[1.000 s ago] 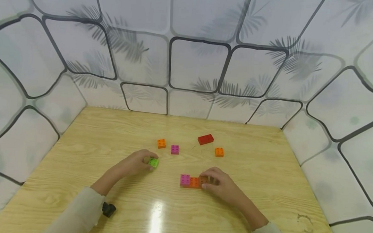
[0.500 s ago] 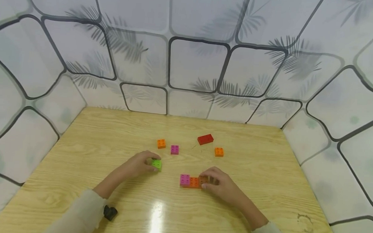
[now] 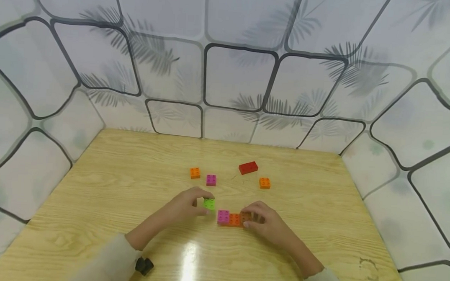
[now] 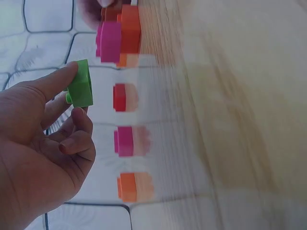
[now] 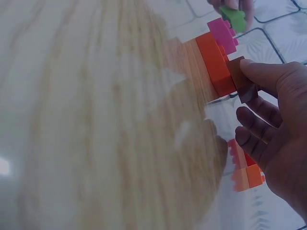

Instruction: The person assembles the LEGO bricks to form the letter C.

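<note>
Between thumb and fingers, my left hand (image 3: 186, 203) pinches a small green building brick (image 3: 209, 204). In the left wrist view the green brick (image 4: 82, 84) is held above the tabletop, tilted, its hollow underside partly turned away. Just to its right lies a long orange brick (image 3: 234, 219) with a pink brick (image 3: 223, 216) on its left end. My right hand (image 3: 269, 226) pinches a brown brick (image 3: 246, 217) at the orange brick's right end. From the right wrist, the brown brick (image 5: 241, 79) sits on the orange one, partly hidden by the thumb.
Farther back on the wooden table (image 3: 145, 154) lie a small orange brick (image 3: 195, 173), a loose pink brick (image 3: 211, 180), a longer red brick (image 3: 248, 168) and another orange brick (image 3: 264, 183). A patterned cloth wall (image 3: 235, 82) encloses the back and sides.
My left hand has carried the green brick rightward, close to the pink brick's left side. The right hand and the stacked bricks have stayed in place.
</note>
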`<state>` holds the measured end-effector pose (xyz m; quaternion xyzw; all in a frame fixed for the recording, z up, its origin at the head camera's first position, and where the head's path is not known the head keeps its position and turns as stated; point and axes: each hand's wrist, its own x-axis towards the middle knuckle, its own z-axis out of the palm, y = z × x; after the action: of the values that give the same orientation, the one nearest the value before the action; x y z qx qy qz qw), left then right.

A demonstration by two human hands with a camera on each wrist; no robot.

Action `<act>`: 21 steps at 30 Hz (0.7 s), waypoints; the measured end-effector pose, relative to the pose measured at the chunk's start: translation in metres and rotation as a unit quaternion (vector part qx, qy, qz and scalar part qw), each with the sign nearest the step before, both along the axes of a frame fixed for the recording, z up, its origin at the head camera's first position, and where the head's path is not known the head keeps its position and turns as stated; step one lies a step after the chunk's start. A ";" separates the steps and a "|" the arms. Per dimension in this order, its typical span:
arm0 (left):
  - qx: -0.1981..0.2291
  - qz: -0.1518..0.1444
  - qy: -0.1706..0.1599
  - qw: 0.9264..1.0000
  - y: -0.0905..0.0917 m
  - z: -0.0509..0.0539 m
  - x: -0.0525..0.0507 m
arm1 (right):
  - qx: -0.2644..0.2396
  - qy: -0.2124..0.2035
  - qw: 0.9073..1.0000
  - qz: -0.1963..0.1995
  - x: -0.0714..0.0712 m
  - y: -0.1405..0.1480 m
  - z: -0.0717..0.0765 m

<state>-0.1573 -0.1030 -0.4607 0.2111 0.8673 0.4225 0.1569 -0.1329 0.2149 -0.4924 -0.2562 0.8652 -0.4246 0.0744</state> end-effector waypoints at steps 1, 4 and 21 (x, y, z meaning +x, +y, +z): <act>-0.002 -0.004 0.003 1.000 0.003 0.000 0.001 | 0.001 0.002 1.000 0.000 0.000 0.000 0.000; -0.005 -0.016 0.010 1.000 0.013 0.000 0.004 | 0.000 0.004 1.000 0.003 0.000 0.000 0.000; -0.022 -0.029 0.017 0.999 0.035 0.000 0.013 | -0.005 -0.003 1.000 -0.001 0.002 -0.002 0.003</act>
<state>-0.1439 -0.0676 -0.4607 0.2400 0.8725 0.3949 0.1587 -0.1308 0.2133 -0.4897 -0.2544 0.8632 -0.4295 0.0751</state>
